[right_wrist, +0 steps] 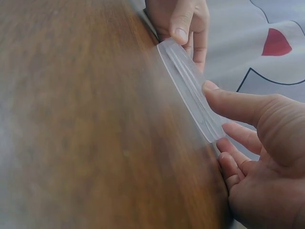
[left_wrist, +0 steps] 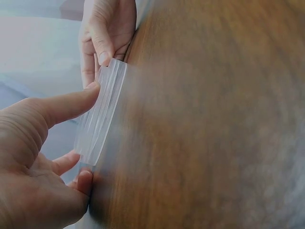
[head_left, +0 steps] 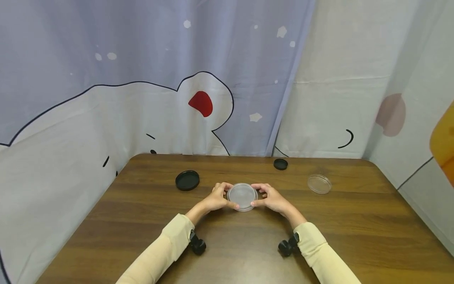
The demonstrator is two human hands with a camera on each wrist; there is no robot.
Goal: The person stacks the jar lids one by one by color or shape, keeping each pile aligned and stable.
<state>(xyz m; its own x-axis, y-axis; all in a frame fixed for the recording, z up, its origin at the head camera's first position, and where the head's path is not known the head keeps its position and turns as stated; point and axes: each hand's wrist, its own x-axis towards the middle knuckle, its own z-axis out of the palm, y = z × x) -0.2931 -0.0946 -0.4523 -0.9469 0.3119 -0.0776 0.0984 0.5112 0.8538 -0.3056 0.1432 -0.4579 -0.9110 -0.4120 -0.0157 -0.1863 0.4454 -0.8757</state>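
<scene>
Brown, wood-grained tabletop (head_left: 241, 256) is backed along its far edge by a pale printed cloth (head_left: 142, 59). Toward the far left corner, just inside the far edge, a larger black round dish (head_left: 187, 180) is seen lying flat. To its right, a cream left sleeve (head_left: 152, 256) is stretched in from the near edge, with a small black device (head_left: 198, 245) worn at the wrist. By the left hand (head_left: 217, 198), the left side of a clear round dish (head_left: 242, 196) is gripped between thumb and fingers; the dish is held nearer the far edge than the near one, about midway between the side edges. Whether it is borne by the wood cannot be told. Its right side is likewise pinched by the right hand (head_left: 273, 199). Beyond that hand, a smaller black round dish (head_left: 280, 164) is placed close to the far edge. Farther right, toward the far right corner, a second clear round dish (head_left: 319, 184) is laid flat, untouched.
</scene>
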